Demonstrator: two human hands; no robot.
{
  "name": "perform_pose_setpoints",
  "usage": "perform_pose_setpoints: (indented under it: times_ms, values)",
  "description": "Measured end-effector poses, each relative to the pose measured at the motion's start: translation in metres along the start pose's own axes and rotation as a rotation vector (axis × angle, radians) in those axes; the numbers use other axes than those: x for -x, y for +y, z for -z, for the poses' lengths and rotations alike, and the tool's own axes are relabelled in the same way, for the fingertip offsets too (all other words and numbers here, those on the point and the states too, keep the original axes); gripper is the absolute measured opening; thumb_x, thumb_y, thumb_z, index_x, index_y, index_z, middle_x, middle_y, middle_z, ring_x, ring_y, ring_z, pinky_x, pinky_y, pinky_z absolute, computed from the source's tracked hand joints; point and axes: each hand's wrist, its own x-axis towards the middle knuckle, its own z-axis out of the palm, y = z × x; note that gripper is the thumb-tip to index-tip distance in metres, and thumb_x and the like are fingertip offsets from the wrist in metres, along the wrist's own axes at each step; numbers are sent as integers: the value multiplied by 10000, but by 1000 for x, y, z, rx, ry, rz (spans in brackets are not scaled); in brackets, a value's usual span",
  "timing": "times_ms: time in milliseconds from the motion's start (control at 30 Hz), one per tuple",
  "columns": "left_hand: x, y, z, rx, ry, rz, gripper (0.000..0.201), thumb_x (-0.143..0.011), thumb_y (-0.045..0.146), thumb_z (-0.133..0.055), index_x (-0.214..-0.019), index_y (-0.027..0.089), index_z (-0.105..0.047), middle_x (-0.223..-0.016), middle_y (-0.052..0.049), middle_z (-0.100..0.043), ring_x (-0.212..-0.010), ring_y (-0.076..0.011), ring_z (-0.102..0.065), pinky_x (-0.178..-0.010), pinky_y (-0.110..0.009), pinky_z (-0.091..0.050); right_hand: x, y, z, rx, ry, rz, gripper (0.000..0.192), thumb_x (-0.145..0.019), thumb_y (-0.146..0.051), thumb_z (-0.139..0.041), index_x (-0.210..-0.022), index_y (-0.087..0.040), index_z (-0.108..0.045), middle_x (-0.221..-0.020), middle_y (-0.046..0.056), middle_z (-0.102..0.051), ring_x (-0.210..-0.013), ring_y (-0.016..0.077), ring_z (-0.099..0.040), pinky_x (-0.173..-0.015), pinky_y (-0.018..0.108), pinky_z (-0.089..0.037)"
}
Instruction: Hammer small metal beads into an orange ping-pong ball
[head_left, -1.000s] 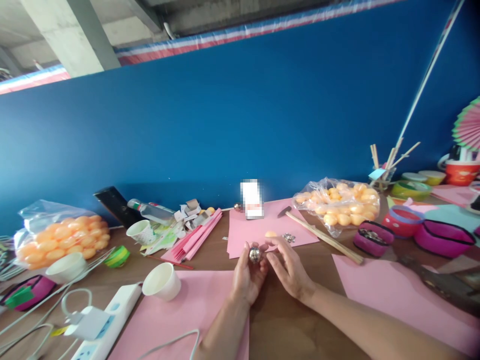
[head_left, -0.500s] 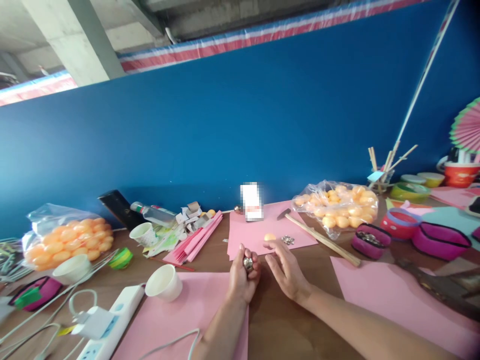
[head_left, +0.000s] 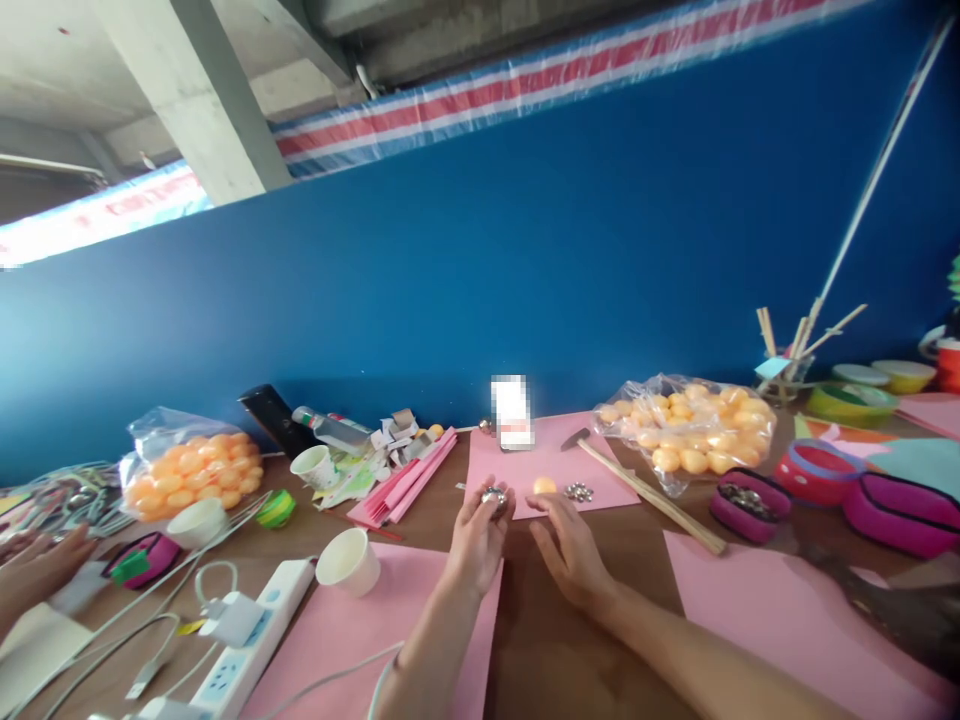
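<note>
My left hand (head_left: 478,535) is turned palm up, its fingers curled around small shiny silver metal balls (head_left: 493,496); how many lie in it I cannot tell. My right hand (head_left: 571,548) hovers palm down just to the right, fingers apart and nothing in them. Just beyond its fingertips sits an orange ball (head_left: 544,486), like a ping-pong ball. Beside that is a small pile of silver metal balls (head_left: 578,491) on a pink sheet (head_left: 547,450). A hammer (head_left: 645,490) with a wooden handle lies right of the pile.
Bags of orange balls (head_left: 697,425) stand on both sides. A white cup (head_left: 349,562) and a power strip (head_left: 255,630) with cables are at left. Magenta pouches (head_left: 750,505) stand at right. Another person's hand (head_left: 45,565) and arm reach in at far left; another arm (head_left: 885,600) is at right.
The view has swung a little left. My left hand has loosened, showing more of the silver balls. My right hand has dipped slightly. Another person's hand has come in at far left.
</note>
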Motion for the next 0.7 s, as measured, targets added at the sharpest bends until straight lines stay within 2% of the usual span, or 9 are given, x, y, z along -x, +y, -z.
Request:
perform_pose_setpoints:
  times_ms: [67, 167, 267, 367, 467, 567, 633, 700]
  values:
    - [-3, 5, -2, -77, 2, -31, 311, -652, 81, -649, -950, 132, -578, -908, -85, -625, -823, -148, -612, -820, -301, -473, 0, 1, 0, 10, -1, 1, 264, -839, -230, -391, -1086, -185, -474, -1035, 99, -549, -994, 210, -501, -863, 379, -428]
    - [-8, 14, -6, -122, 52, -74, 327, -658, 158, -669, -971, 145, -573, -867, -76, -635, -775, -135, -622, -699, -233, -503, 1, 5, -1, 17, -9, -8, 266, -834, -217, -398, -1090, -188, -467, -1036, 95, -545, -995, 207, -495, -865, 376, -425]
    - [-13, 21, -9, -58, 105, -45, 283, -715, 305, -612, -936, 130, -584, -833, -90, -639, -738, -129, -626, -591, -179, -503, 2, 8, -1, 24, -24, -8, 272, -829, -202, -404, -1094, -186, -465, -1040, 95, -538, -1000, 202, -488, -863, 365, -424]
    - [-16, 27, -12, 40, 106, 7, 282, -744, 356, -565, -902, 124, -591, -849, -95, -643, -690, -113, -624, -579, -177, -511, 2, 5, 0, 42, -69, 35, 279, -824, -201, -407, -1094, -177, -476, -1045, 98, -538, -996, 199, -483, -865, 365, -416]
    - [-17, 30, -15, 94, 76, 22, 263, -758, 344, -550, -910, 133, -591, -849, -85, -646, -668, -106, -621, -572, -179, -511, 1, -3, 2, 74, -278, 176, 273, -828, -212, -396, -1071, -197, -519, -1046, 73, -563, -1007, 195, -471, -896, 374, -380]
    - [-16, 31, -16, 105, 52, -2, 260, -770, 337, -536, -929, 138, -590, -848, -81, -649, -662, -100, -621, -575, -176, -509, 2, -10, 0, 150, -533, 305, 304, -822, -260, -412, -1098, -236, -537, -1108, 23, -573, -1140, 220, -373, -968, 407, -288]
    - [-14, 31, -16, 108, 46, -15, 267, -774, 337, -531, -945, 141, -588, -848, -79, -649, -657, -98, -621, -576, -177, -509, 4, -12, -3, 200, -645, 334, 315, -819, -296, -415, -1101, -253, -549, -1116, -6, -582, -1213, 243, -276, -996, 432, -221]
    - [-12, 31, -16, 126, 47, -10, 267, -776, 336, -528, -949, 141, -587, -842, -77, -650, -650, -96, -620, -576, -178, -510, 6, -11, -7, 223, -703, 338, 313, -828, -313, -396, -1086, -263, -567, -1097, -27, -599, -1239, 252, -223, -1005, 442, -178]
